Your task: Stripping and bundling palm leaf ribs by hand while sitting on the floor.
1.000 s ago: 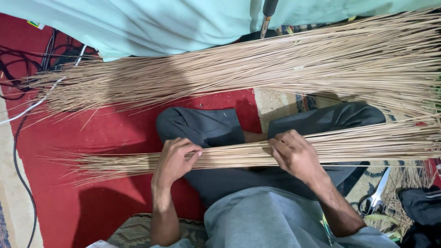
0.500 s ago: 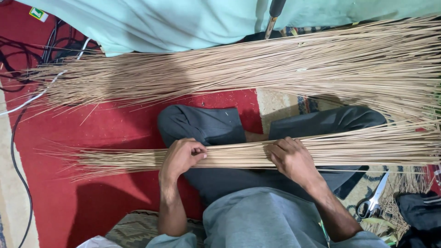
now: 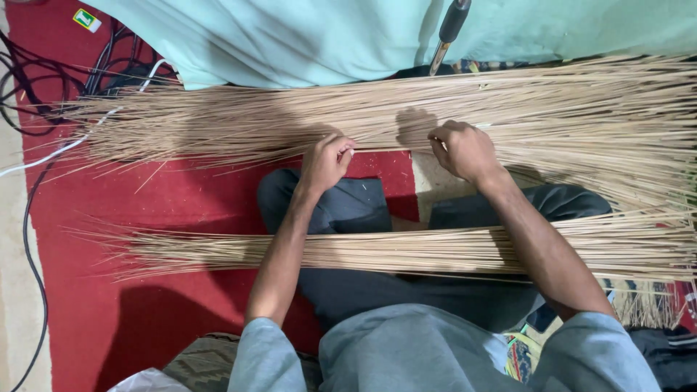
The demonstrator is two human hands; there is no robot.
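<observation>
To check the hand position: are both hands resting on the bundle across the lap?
No, both hands reach the far pile of sticks.

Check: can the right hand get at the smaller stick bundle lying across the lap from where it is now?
Probably yes. The right hand rests on the large stick pile; the smaller bundle lies nearer the body, right under that forearm, uncovered.

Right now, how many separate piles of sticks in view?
2. Large pile of thin tan sticks lies across the top, under both hands; smaller tan stick bundle rests across the lap.
</observation>
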